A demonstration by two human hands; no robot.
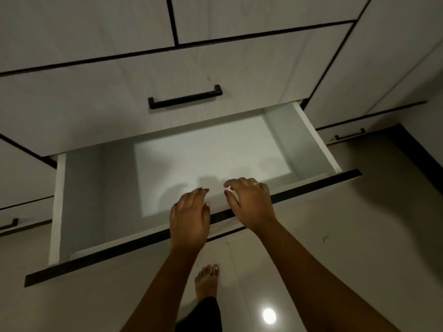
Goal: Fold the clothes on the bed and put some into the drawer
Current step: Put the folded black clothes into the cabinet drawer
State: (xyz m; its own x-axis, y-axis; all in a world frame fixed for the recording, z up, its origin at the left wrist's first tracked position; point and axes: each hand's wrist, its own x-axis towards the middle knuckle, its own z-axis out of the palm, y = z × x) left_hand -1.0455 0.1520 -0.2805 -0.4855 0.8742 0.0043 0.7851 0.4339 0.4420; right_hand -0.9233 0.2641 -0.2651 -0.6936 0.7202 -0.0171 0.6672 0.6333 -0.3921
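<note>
From the head camera, the drawer (pixel 79 200) stands pulled out and looks bare inside, no clothes in it. Both hands hover over its dark front edge (pixel 311 188): the left hand (pixel 190 219) with fingers loosely curled, gripping nothing, the right hand (pixel 251 202) fingers bent down and relaxed, also empty. A ring shows on the right. A bare foot (pixel 208 280) stands on the glossy floor (pixel 359 259) right below the drawer front. Risk here: a careless shove could pinch fingertips against the closed drawer above (pixel 96 104), and the foot sits near the overhang. The bed and clothes are out of frame. The drawer's back corners are dim, hard to read.
</note>
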